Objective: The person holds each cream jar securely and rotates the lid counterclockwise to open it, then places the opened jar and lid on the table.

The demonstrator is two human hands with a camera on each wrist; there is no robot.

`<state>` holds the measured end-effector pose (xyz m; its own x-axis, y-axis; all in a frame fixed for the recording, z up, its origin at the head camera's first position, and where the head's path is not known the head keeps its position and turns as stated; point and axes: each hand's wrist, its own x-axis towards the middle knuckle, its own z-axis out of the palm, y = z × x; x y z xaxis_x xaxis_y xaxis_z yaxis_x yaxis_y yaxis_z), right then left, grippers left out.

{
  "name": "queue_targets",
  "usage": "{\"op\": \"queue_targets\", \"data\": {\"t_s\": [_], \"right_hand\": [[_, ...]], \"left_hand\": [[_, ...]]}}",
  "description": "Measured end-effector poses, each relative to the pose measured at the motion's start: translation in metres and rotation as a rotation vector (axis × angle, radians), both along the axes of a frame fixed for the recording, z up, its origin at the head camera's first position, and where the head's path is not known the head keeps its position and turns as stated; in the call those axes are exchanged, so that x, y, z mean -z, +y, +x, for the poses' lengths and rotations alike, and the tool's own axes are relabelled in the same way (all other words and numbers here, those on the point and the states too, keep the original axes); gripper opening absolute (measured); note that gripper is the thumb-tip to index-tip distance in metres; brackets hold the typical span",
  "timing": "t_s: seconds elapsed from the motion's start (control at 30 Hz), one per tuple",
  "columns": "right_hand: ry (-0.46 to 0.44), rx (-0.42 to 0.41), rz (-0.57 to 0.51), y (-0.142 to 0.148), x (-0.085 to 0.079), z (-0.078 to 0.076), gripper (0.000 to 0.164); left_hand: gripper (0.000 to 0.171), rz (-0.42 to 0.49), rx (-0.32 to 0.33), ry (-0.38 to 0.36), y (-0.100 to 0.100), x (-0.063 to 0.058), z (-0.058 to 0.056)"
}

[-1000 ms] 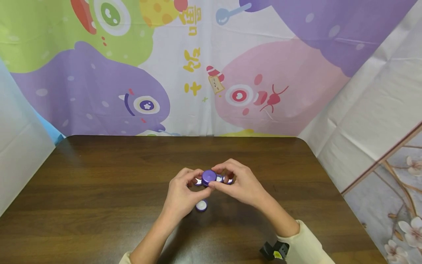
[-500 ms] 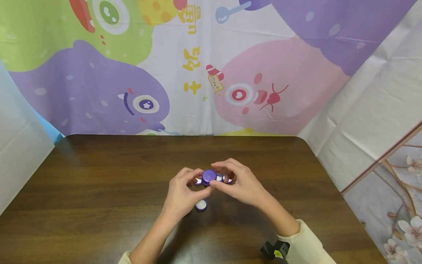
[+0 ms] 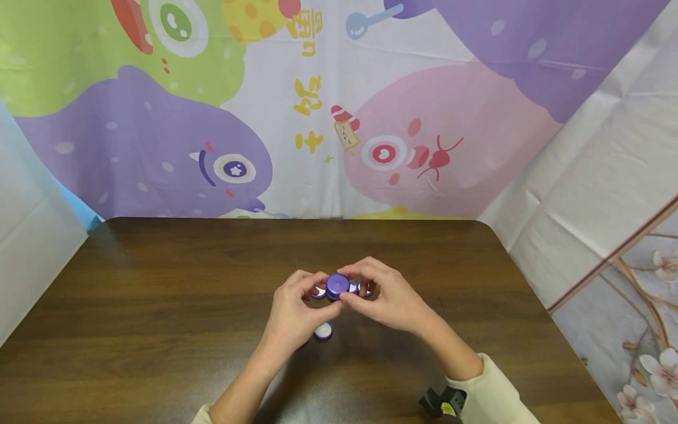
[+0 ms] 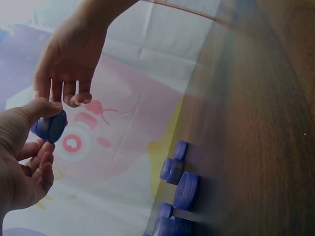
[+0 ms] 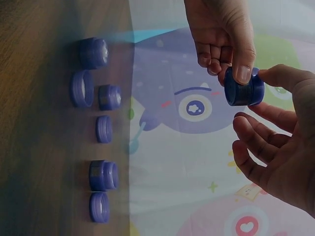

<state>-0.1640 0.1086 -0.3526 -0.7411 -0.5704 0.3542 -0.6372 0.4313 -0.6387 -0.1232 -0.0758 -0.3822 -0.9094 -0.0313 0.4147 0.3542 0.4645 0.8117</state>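
Both hands hold one small purple round jar (image 3: 338,285) above the table, its purple lid facing up in the head view. My left hand (image 3: 296,309) pinches the jar's body between thumb and fingers. From the other side my right hand (image 3: 389,294) pinches the lid with thumb and index finger; its other fingers are loosely bent below, as the right wrist view shows. Behind the hands, partly hidden, open purple jars (image 5: 101,175) and upturned lids (image 5: 99,207) stand on the table. One white-topped round piece (image 3: 323,330) lies nearer the person.
The brown wooden table (image 3: 175,306) stretches out around the hands. A black device with a yellow mark (image 3: 446,403) sits by the right sleeve. A cartoon-printed curtain (image 3: 328,118) hangs behind the table's far edge, with pale cloth on both sides.
The right index finger, slightly raised half a second ago, is back against the lid's edge. Hands and jar have shifted a tiny bit right; the pieces on the table stay put.
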Motion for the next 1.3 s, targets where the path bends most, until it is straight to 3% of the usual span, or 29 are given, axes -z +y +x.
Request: {"op": "queue_targets", "data": {"t_s": [0.2, 0.33, 1.3], "right_hand": [[-0.011, 0.022, -0.013, 0.0008, -0.0009, 0.0007, 0.041], [0.016, 0.042, -0.026, 0.0003, -0.0003, -0.0003, 0.036], [0.02, -0.038, -0.027, 0.001, -0.0009, 0.001, 0.034]], "left_hand": [[0.029, -0.011, -0.006, -0.008, 0.0003, -0.0009, 0.0009], [0.03, -0.01, -0.007, -0.018, 0.0007, -0.0014, 0.0013], [0.029, 0.006, 0.017, -0.025, 0.0021, -0.0002, 0.0033]]}}
